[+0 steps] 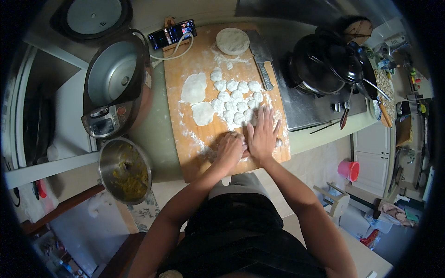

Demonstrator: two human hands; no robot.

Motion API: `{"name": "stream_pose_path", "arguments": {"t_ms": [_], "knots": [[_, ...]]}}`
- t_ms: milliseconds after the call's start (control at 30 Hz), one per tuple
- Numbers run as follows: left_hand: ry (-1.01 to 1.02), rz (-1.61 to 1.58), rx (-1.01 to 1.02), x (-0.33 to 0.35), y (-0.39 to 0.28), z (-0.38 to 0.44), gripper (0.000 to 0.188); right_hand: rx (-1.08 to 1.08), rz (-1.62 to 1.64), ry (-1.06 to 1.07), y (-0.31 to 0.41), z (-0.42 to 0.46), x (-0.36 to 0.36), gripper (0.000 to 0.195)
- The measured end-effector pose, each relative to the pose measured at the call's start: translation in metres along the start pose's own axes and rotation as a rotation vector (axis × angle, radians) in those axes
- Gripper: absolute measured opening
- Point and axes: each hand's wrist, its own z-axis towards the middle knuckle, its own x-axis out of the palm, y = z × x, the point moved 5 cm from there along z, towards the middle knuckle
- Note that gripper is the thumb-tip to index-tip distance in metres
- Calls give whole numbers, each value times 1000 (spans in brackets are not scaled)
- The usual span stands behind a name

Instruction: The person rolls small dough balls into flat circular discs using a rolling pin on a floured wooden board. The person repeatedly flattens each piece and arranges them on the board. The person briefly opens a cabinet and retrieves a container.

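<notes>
Near the front edge of a floured wooden board (174,120), my left hand (229,149) is curled with its fingers bent down. Its fingers cover whatever is beneath them. My right hand (262,137) lies flat beside it, fingers extended, over what looks like a rolling pin (278,142); only one end shows clearly. Just beyond my right fingertips sit several small floured dough pieces (237,94). To their left are rolled dough sheets: a larger stack (194,88) and a rounder one (203,113).
A bowl of flour (233,41) and a cleaver (263,69) occupy the board's far end. A phone (172,34) leans on a stand. On the left are an uncovered rice cooker (114,76) and a steel bowl of yellowish filling (130,180). A black wok (316,66) stands on the stove.
</notes>
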Motion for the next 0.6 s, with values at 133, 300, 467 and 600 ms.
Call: {"name": "stream_pose_path", "arguments": {"t_ms": [133,300,467,600], "knots": [[4,-84,-20,-5,6,-6,15,-93,-178,177,-28,-76,0,67],[77,110,33,-9,-14,-3,21,14,-97,9,4,18,3,67],[-14,26,-1,7,7,-6,22,-41,-108,203,-26,-67,11,63],[292,52,-221,-16,-9,-8,15,-15,-45,103,2,-11,0,66]]}}
